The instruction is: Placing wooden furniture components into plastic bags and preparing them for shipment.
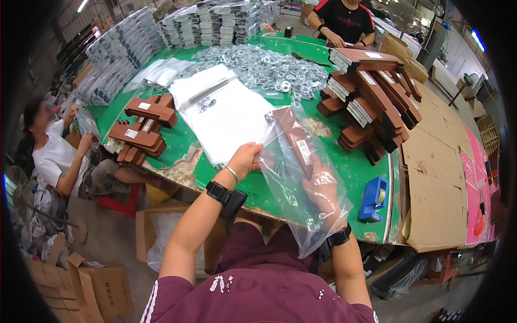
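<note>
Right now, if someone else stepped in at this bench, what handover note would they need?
Left hand pinches the mouth of the clear plastic bag.
Right hand is inside the bag, holding the brown flat piece partly in.
Stack of empty bags lies on the green table ahead; unbagged brown pieces piled to the right, more to the left.
Done: piece going into the bag.
Left: seat it fully; the piles remain.
</note>
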`<state>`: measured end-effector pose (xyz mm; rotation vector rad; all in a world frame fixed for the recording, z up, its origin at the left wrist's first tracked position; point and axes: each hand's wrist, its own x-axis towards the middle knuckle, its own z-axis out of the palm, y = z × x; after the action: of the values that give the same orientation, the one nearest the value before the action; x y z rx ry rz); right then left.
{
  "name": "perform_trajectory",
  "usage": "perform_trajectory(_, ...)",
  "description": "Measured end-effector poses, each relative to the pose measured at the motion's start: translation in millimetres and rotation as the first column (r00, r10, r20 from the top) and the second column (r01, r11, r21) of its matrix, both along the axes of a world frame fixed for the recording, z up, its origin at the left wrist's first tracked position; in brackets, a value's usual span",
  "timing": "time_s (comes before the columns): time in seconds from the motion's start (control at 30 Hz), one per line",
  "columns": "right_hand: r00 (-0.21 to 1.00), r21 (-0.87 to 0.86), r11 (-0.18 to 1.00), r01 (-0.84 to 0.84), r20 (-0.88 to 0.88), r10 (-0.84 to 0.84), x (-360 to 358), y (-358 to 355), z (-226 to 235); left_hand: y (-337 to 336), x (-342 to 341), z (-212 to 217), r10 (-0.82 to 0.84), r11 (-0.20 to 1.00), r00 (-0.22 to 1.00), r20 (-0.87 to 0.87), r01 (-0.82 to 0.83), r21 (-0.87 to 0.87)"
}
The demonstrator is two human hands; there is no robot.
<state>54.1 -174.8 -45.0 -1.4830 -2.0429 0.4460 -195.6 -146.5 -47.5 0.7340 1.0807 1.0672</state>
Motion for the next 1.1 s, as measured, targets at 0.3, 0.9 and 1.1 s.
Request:
perform_trajectory(0.3,0.99,-0.105,0.994,0.011,0.138,0.004,-2,-2,15,-3,-2,-4,-0.04,0.998,0.999,0.0,0.04,-0.053)
perform_trajectory(0.9,0.838,-0.298,0.934,-0.198,-0.546,0.004,-39,115,-32,14,8,-2,-0.166,0.98,0.977,-0.137,0.148,-0.134)
perform_trajectory(1.1,0.882,-0.255,0.955,-0.149,-0.472,0.011,-47,143,-45,17,8,-9,-0.172,0.982,0.979,-0.107,0.162,-0.094)
